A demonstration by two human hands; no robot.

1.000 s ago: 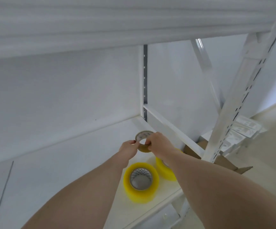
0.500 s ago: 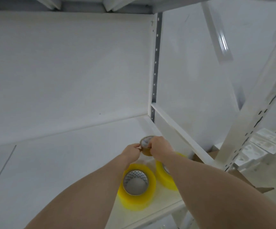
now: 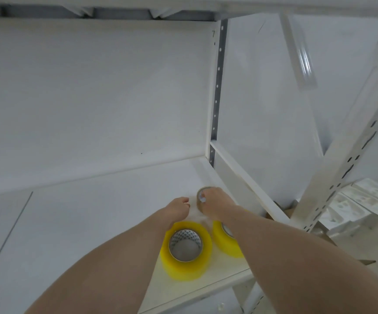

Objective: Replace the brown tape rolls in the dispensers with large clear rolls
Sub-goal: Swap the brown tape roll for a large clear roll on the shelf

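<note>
Two hands work near the right end of the white shelf (image 3: 93, 223), close to its front edge. My right hand (image 3: 215, 206) grips a small brown tape roll (image 3: 200, 196), fingers curled over its far side; one fingertip (image 3: 202, 200) shows at the core. My left hand (image 3: 179, 208) is just beside it, fingers curled in. A faint clear strip seems to run between left hand and roll, but it is blurred, so I cannot tell whether the left fingers pinch anything.

Edges: front lip of the shelf runs under my right forearm. A white side rail (image 3: 240, 177) closes the shelf's right end, just behind the brown roll. A perforated rear upright (image 3: 216, 87) stands at the back corner. A slotted front post (image 3: 342, 173) rises to the right, outside the shelf.

Room: wide bare board to the left of my left forearm, back to the rear wall. Little room on the right, between rolls and rail.

In the way: two large clear rolls, yellow-tinted. One large roll (image 3: 187, 250) lies flat between my forearms, core up. A second large roll (image 3: 226, 241) sits partly under my right forearm, close beside the first.

Count: one brown roll, two large rolls. Beyond the post, a cardboard box (image 3: 281, 211) and some plastic-wrapped packs (image 3: 364, 200), blurred.
</note>
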